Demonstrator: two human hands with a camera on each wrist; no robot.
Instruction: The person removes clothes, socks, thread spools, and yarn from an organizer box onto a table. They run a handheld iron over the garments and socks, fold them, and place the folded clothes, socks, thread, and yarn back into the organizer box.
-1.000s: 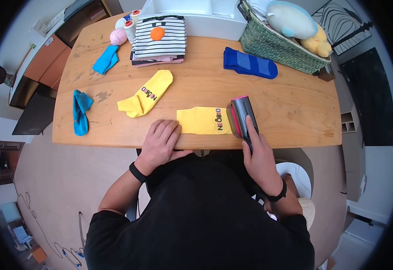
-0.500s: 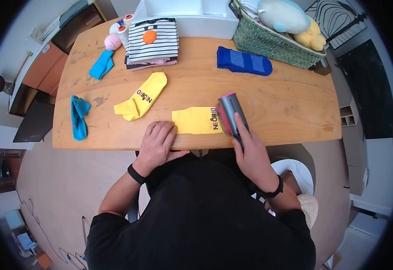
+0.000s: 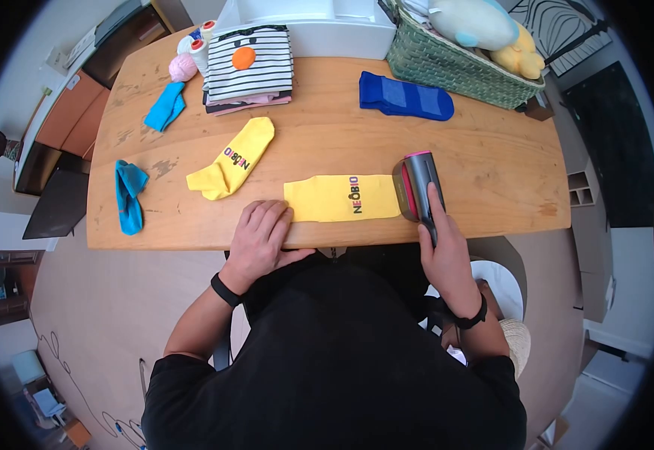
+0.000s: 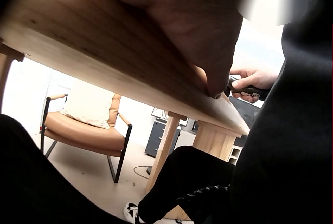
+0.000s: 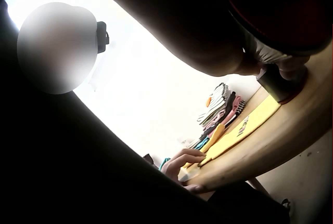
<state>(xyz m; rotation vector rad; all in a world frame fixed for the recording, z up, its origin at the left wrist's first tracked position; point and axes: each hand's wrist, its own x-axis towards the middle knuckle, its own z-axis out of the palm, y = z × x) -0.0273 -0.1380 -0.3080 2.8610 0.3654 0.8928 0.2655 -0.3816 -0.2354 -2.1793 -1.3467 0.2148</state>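
A yellow sock [image 3: 327,199] with NEOBIO lettering lies flat along the table's front edge. My left hand [image 3: 261,236] rests at the sock's left end, fingers together over the edge of it and thumb along the table's rim. A small grey handheld iron [image 3: 421,187] with pink trim sits at the sock's right end, and my right hand [image 3: 447,251] grips its handle, index finger stretched along the top. In the right wrist view the iron's head [image 5: 281,84] is against the sock. Behind and left lies a second yellow sock [image 3: 240,159], its end folded over.
Two teal socks [image 3: 130,196] lie at the left, a folded blue pair [image 3: 405,97] at the back right. A folded clothes stack [image 3: 250,71], thread spools, pink yarn [image 3: 183,67], a white tray [image 3: 334,41] and a green basket [image 3: 454,71] of plush toys line the back.
The iron in my right hand slid left to the lettering half a second ago, then back right to the sock's right end. My left hand has stayed at the left end.
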